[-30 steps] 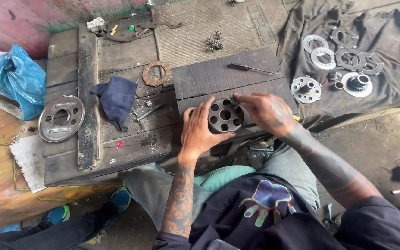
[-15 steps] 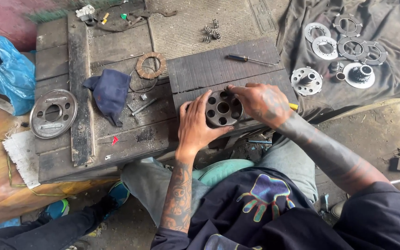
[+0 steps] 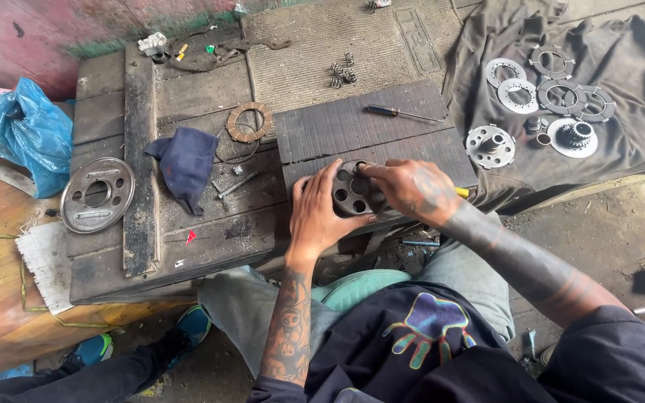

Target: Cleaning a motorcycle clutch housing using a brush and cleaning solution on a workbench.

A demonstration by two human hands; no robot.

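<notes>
A dark round metal hub [image 3: 354, 191] with several holes lies on a dark ribbed board [image 3: 360, 130] in front of me. My left hand [image 3: 316, 213] grips its left side. My right hand [image 3: 404, 188] covers its right side, fingertips on the top face near one hole. A yellow tool tip [image 3: 461, 192] pokes out past my right hand; what it belongs to is hidden.
A screwdriver [image 3: 401, 113] lies on the board's far side. On the wooden bench sit a blue rag [image 3: 187, 163], a brown friction ring [image 3: 248, 122], a silver disc [image 3: 97, 195], springs [image 3: 342, 72]. Several clutch plates [image 3: 554, 93] lie on a grey cloth, right. Blue bag [image 3: 27, 134], left.
The view has shifted slightly. Both hands stay on the hub, and my right hand has slid further over its right side with the fingertips on top.
</notes>
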